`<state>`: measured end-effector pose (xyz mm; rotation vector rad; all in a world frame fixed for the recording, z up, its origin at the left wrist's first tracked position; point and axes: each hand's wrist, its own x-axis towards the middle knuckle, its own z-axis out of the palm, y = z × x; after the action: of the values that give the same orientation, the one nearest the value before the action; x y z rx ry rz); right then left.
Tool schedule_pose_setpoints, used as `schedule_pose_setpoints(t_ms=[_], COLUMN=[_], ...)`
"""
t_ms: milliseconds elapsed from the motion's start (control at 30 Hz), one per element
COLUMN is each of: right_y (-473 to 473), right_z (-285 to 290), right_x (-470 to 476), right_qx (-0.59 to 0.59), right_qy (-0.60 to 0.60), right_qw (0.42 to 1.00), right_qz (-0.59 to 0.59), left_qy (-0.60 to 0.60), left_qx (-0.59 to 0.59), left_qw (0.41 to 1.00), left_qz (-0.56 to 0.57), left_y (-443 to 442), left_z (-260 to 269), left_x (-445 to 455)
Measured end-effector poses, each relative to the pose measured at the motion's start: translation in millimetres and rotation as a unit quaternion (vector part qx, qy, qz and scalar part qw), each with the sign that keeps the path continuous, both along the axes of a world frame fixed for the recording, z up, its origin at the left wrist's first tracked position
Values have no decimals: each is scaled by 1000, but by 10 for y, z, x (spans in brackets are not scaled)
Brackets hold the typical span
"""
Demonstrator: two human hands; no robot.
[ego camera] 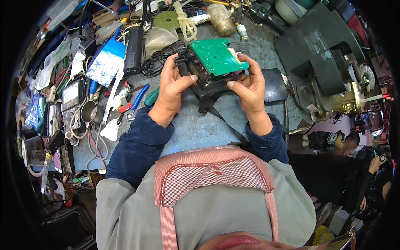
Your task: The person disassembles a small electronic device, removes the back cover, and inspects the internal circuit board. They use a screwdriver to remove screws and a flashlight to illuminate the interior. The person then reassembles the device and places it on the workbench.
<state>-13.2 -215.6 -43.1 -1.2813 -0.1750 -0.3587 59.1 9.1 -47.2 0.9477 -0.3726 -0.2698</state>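
Observation:
A device with a black housing (200, 73) and an exposed green circuit board (212, 53) is held up above the workbench, tilted. My left hand (173, 87) grips its black left end, thumb on the near side. My right hand (251, 86) grips the right end by the edge of the board, with the thumb near the lower corner. A black strap (226, 120) with a plastic buckle (203, 104) hangs from the device and trails across the bench toward my right forearm. Right of my right hand lies a flat black panel (274, 87).
Left on the blue workbench (203, 132) are an analog multimeter (72, 93), a metal cup (91, 112) and blue-handled pliers (140, 97). Cables (161, 61) and an abrasive disc (166, 20) lie behind. A large black machine (309, 59) stands right. Other people (365, 175) are beyond.

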Motion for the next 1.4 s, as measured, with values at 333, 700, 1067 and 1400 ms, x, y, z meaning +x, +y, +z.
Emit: schedule_pose_setpoints(t_ms=[333, 700, 1067, 1400], right_y=[17, 51, 39, 94], right_z=[5, 92, 163, 171], right_x=[-36, -63, -112, -205], right_qx=[-39, -145, -284, -490], right_qy=[-23, -82, -27, -47], right_qw=[999, 984, 956, 847], right_qz=[-25, -66, -74, -200], left_qy=[45, 66, 28, -138], left_qx=[-37, -38, -28, 149], left_qw=[998, 996, 998, 978], left_qz=[-28, -42, -46, 55], left_y=[12, 41, -17, 32], left_z=[25, 43, 15, 346], left_x=[13, 17, -2, -122])
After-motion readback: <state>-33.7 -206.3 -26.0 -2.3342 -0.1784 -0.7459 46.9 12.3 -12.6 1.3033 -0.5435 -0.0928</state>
